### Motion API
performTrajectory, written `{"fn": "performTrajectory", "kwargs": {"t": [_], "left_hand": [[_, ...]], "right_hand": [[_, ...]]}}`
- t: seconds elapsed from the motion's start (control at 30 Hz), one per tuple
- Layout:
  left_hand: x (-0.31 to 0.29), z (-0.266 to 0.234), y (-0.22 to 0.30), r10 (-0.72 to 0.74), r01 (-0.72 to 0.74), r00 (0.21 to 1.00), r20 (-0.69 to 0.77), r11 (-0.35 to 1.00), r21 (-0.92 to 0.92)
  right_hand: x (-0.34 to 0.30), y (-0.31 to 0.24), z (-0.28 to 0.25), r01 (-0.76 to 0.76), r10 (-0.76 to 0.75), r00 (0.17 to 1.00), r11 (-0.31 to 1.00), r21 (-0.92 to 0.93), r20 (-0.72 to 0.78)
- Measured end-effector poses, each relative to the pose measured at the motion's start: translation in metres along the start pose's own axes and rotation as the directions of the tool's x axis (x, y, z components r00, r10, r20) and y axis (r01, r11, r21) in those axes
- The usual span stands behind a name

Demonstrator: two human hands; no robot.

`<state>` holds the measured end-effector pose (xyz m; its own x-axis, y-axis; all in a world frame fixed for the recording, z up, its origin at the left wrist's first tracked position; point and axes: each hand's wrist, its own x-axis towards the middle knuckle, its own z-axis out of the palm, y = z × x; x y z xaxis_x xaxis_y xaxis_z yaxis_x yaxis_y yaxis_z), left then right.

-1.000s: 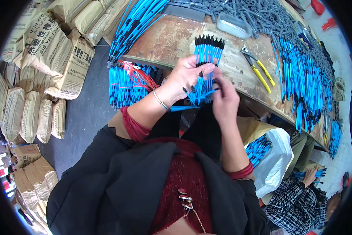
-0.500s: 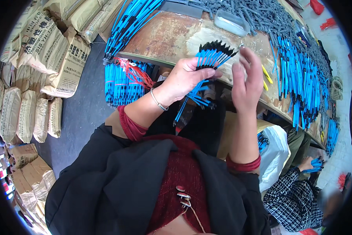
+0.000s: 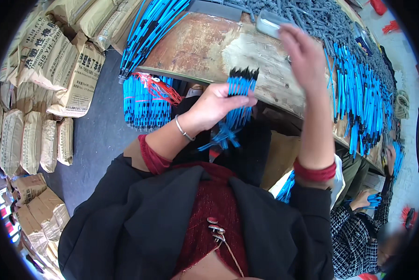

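In front of me, my left hand [image 3: 214, 105] is wrapped round a bundle of thin blue tubes [image 3: 240, 85] with black tips. The tips stand upward in a fairly even row above my fingers, while the lower ends fan out over my lap. My right hand [image 3: 305, 56] is raised over the worktable [image 3: 190, 46], apart from the bundle. Its fingers are stretched out beside a clear plastic tray [image 3: 268, 24], and I see nothing in them; motion smears them slightly.
Tangled grey pieces [image 3: 302, 16] heap along the table's back. Many blue tubes [image 3: 363, 93] lie at right, more [image 3: 155, 28] at the left corner. Bundled tubes [image 3: 146, 105] and red ties [image 3: 167, 91] sit below the edge. Paper sacks [image 3: 46, 51] stand left. A co-worker's hand [image 3: 362, 199] holds tubes.
My right hand has moved up and away from the bundle, toward the clear tray. The left hand has lowered slightly, and the bundle now stands straighter with its tips closer together.
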<state>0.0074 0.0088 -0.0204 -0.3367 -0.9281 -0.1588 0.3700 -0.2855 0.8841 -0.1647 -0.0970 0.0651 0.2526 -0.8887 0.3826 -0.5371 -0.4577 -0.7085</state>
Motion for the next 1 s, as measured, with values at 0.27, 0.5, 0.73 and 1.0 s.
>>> {"fn": "performTrajectory", "kwargs": {"t": [0.27, 0.5, 0.73, 1.0], "left_hand": [[0.032, -0.003, 0.009, -0.134, 0.130, 0.990, -0.033, 0.988, -0.084], [0.028, -0.003, 0.021, -0.252, 0.246, 0.967, -0.027, 0.958, -0.148], [0.030, 0.001, 0.017, -0.174, 0.168, 0.984, -0.037, 0.978, -0.124], [0.033, -0.008, 0.006, -0.059, 0.064, 0.996, 0.066, 0.995, -0.082]], "right_hand": [[0.120, 0.113, 0.011, 0.122, 0.130, 0.938, 0.743, -0.657, 0.321], [0.120, 0.116, 0.027, 0.175, 0.074, 0.962, 0.573, -0.801, 0.263], [0.095, 0.080, 0.001, 0.115, -0.118, 0.992, 0.760, -0.639, 0.038], [-0.051, -0.032, 0.055, -0.090, -0.264, 0.947, 0.323, 0.942, 0.181]]}}
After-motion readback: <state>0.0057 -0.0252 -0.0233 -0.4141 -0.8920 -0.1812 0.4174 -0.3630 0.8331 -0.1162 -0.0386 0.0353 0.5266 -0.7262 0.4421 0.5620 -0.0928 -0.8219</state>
